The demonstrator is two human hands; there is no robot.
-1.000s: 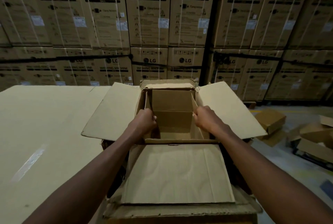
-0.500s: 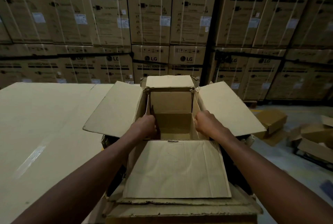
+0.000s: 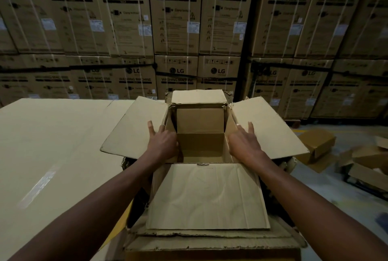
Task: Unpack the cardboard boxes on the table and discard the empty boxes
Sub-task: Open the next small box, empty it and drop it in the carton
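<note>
Both hands, left [image 3: 162, 145] and right [image 3: 244, 145], have opened beside box [image 3: 200, 126].

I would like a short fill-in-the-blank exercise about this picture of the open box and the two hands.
1. The four flaps of the open cardboard box are folded ____.
2. The left hand and the right hand rest on opposite ____ of the box opening.
3. The stacked cartons behind carry the printed words "____ machine".
4. More opened boxes lie on the ____ to the right.

Missing words: outward; sides; washing; floor
</note>
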